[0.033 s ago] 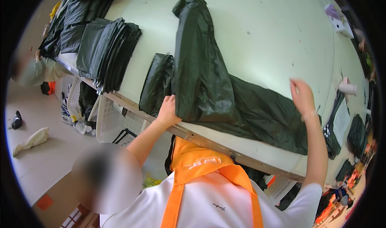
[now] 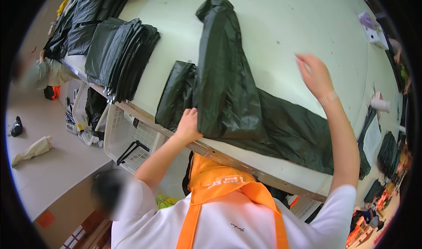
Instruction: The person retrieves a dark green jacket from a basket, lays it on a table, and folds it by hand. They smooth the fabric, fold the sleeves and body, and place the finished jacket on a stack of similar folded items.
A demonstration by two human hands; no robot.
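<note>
Pale table (image 2: 281,25) edge: left hand (image 2: 188,125) grips dark garment (image 2: 228,95); right hand (image 2: 315,75) hovers open.

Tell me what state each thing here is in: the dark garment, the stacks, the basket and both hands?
Dark green garment: spread on the table, partly folded over itself.
Small folded piece: lying beside it, at the table edge.
Stack of folded dark pieces: piled flat, untouched.
White basket: under the table, contents unclear.
Left hand: pressing the garment's edge.
Right hand: raised, open, holding nothing.
</note>
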